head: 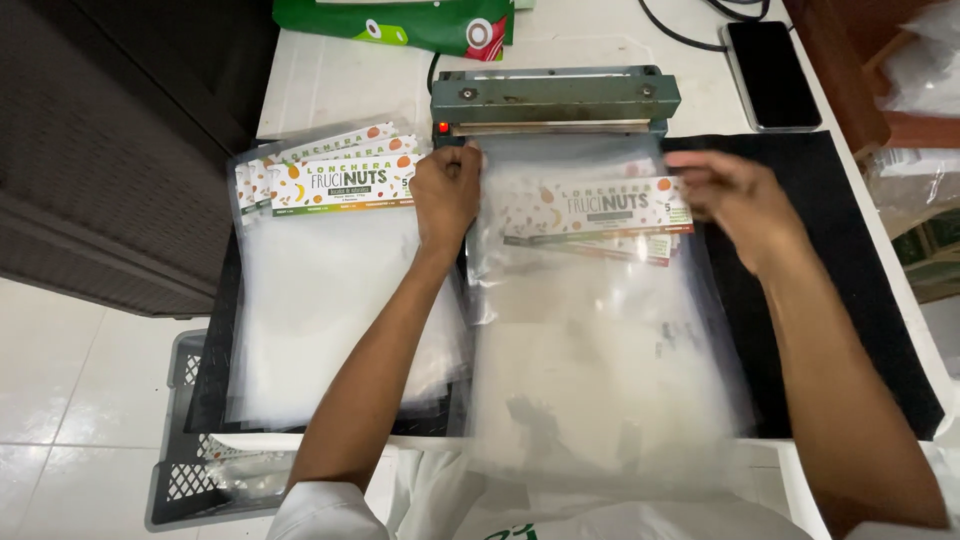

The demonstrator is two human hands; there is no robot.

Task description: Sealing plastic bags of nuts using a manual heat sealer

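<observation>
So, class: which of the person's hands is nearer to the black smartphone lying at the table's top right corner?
Right. The right hand sits just below and left of the black smartphone; the left hand is far to its left, beyond the green heat sealer.

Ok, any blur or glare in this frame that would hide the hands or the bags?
Head view: the right hand is motion-blurred, the left hand sharper; soft glare whitens the clear bags, and the stack of bags at left looks milky; frame edges bend slightly.
</observation>
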